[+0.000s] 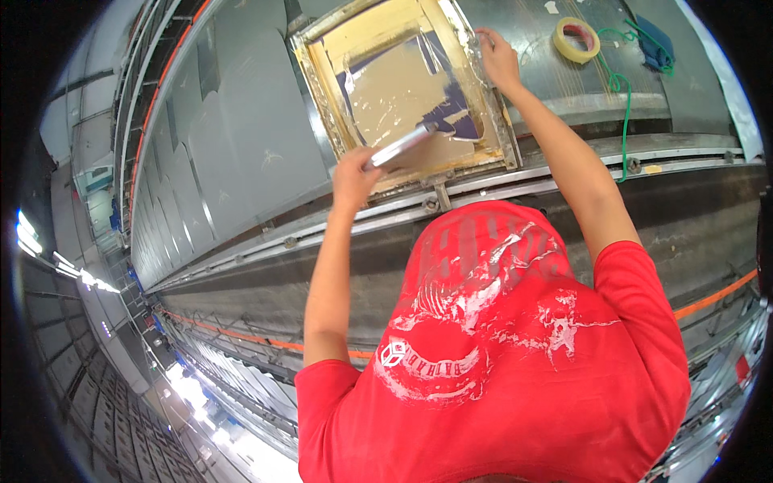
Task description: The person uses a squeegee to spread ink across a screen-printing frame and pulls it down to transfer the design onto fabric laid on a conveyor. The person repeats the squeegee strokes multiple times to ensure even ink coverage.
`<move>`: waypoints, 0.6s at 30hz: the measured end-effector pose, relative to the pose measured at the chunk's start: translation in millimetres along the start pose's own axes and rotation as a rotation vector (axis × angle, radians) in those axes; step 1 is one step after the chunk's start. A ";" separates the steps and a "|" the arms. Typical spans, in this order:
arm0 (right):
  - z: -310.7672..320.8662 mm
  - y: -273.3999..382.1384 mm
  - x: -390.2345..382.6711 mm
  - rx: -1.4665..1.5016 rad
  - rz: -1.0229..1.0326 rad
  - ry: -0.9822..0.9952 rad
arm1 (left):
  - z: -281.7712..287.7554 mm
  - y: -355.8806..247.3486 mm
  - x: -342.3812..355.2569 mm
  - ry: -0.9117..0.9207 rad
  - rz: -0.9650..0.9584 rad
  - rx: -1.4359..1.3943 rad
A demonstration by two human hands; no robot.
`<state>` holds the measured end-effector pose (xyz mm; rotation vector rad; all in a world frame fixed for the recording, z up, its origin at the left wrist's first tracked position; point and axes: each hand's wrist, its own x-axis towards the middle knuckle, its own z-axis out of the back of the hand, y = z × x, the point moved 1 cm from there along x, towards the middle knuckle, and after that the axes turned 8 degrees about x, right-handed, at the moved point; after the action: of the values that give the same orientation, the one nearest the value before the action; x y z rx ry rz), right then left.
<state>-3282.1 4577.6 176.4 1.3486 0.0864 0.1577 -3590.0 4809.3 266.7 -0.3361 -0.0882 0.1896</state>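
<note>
Head view showed me the left hand (pixel 353 179) grasping a squeegee (pixel 403 146) over the screen-printing frame (pixel 317 97) on the table (pixel 241 153), right hand (pixel 499 60) at the frame's edge, grip unclear, seemingly mid-stroke, with steady pressure needed next.

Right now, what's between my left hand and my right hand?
In the head view, a framed screen with beige paste on it, plus the metallic bar your left hand grips.

This looks like a screen-printing workshop: a long grey bench (pixel 241 153) edged with a metal rail (pixel 555 184) carries a paint-smeared framed screen (pixel 320 90). Bright lamps (pixel 28 235) shine along the large hall beside it.
</note>
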 end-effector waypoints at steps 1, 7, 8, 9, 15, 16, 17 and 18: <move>1.9 -0.8 -4.5 -0.001 -0.001 0.004 | -0.2 7.0 -1.6 0.043 0.089 -0.018; -1.9 -12.8 -2.1 -0.040 -0.015 -0.047 | -0.9 24.1 25.3 0.227 0.342 -0.293; -2.6 -12.1 -2.2 -0.066 -0.046 -0.044 | -4.5 27.9 33.5 0.272 0.344 -0.340; -3.9 -11.4 -2.4 -0.086 -0.063 -0.031 | -8.1 31.9 43.3 0.319 0.344 -0.386; -4.9 -20.6 -0.2 -0.185 -0.114 0.037 | -52.8 51.2 110.4 0.856 0.160 -0.389; -2.2 -20.4 0.1 -0.180 -0.129 0.053 | -61.6 51.5 119.8 0.924 0.106 -0.327; 0.1 -19.9 2.0 -0.175 -0.145 0.070 | -69.4 51.9 124.9 0.990 0.051 -0.264; 2.8 -24.7 3.8 -0.227 -0.090 0.065 | -75.4 54.0 128.8 1.040 0.062 -0.280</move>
<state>-3276.4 4570.3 153.0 1.1113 0.1791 0.1311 -3464.3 4860.9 184.7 -0.6809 0.9317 0.0446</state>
